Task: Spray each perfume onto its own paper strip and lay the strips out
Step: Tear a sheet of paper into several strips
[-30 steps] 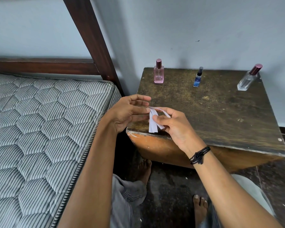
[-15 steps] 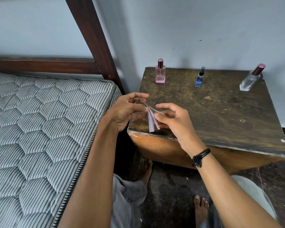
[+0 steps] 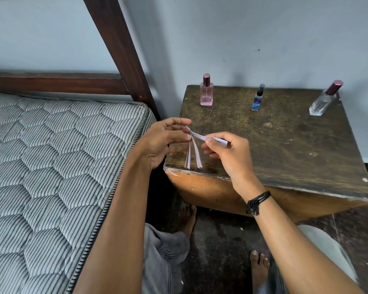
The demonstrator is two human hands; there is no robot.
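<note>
Over the near left corner of the dark wooden side table (image 3: 285,145), my left hand (image 3: 164,141) pinches the top ends of several white paper strips (image 3: 192,154), which hang down. My right hand (image 3: 227,151) pinches one strip (image 3: 202,137) and holds it out sideways from the bunch. Three perfumes stand along the back of the table: a pink bottle (image 3: 206,92) at the left, a small blue spray (image 3: 257,99) in the middle, and a clear bottle with a maroon cap (image 3: 324,100) at the right.
A striped quilted mattress (image 3: 51,166) on a dark wooden bed frame (image 3: 119,49) lies close to the left of the table. A grey wall stands behind. My bare feet rest on the dark floor (image 3: 225,240) below the table's front edge.
My right hand has drawn one strip out to the right, away from the bunch. The other strips now hang straight down from my left hand.
</note>
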